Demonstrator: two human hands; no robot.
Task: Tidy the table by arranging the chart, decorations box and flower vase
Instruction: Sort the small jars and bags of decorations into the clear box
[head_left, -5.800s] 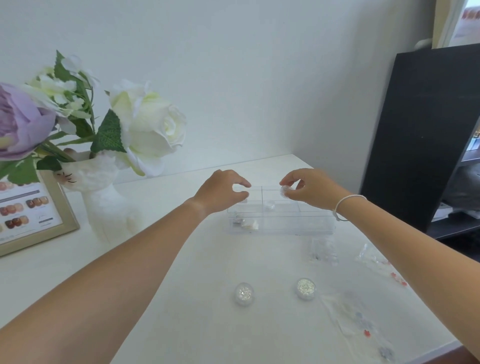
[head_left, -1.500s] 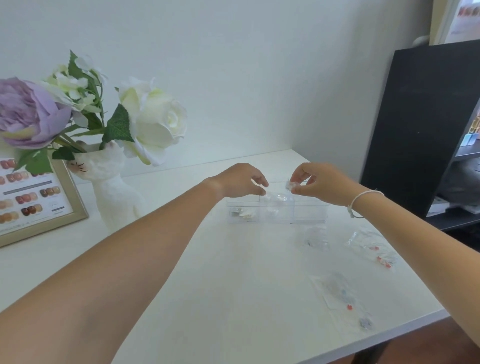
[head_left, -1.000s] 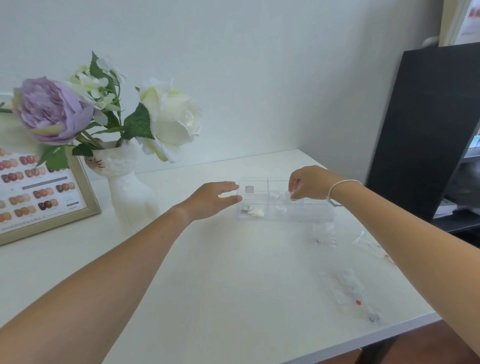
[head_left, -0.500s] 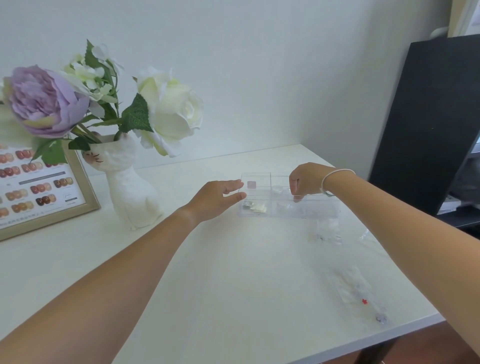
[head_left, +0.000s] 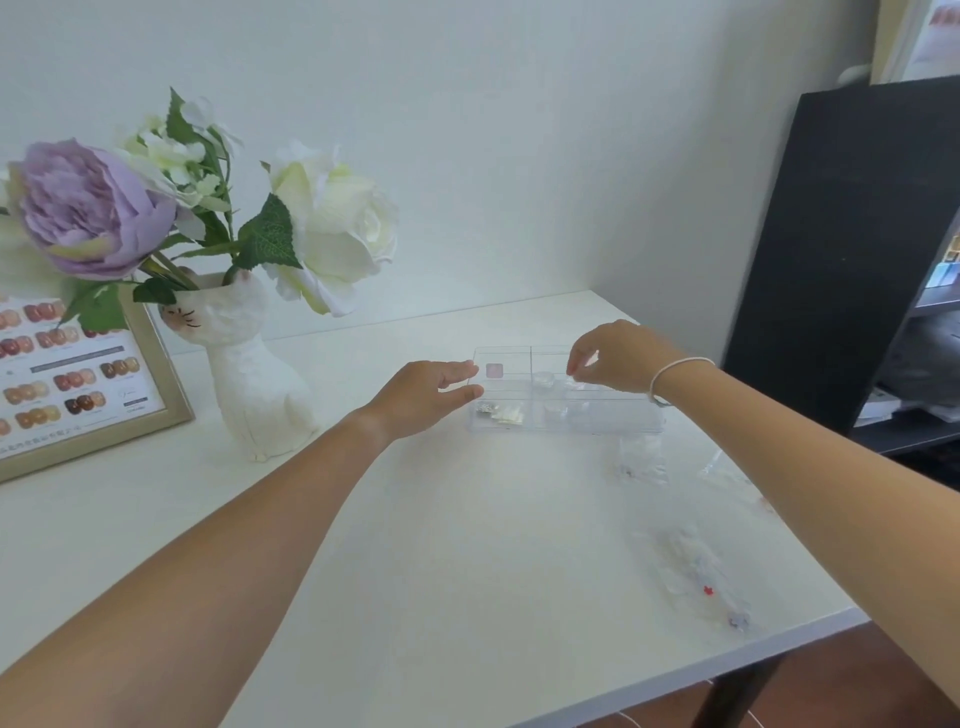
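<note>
A white counter (head_left: 467, 545) is standing against a pale wall. The left hand (head_left: 423, 395), grip open, is steadying the decorations box (head_left: 566, 392) mid-counter; the right hand (head_left: 618, 356) is pinching something unclear above it. Nudging the clear box could be scattering its contents.

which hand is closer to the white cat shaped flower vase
Left. The left hand is between the white cat-shaped flower vase and the box; the right hand is farther right.
</note>
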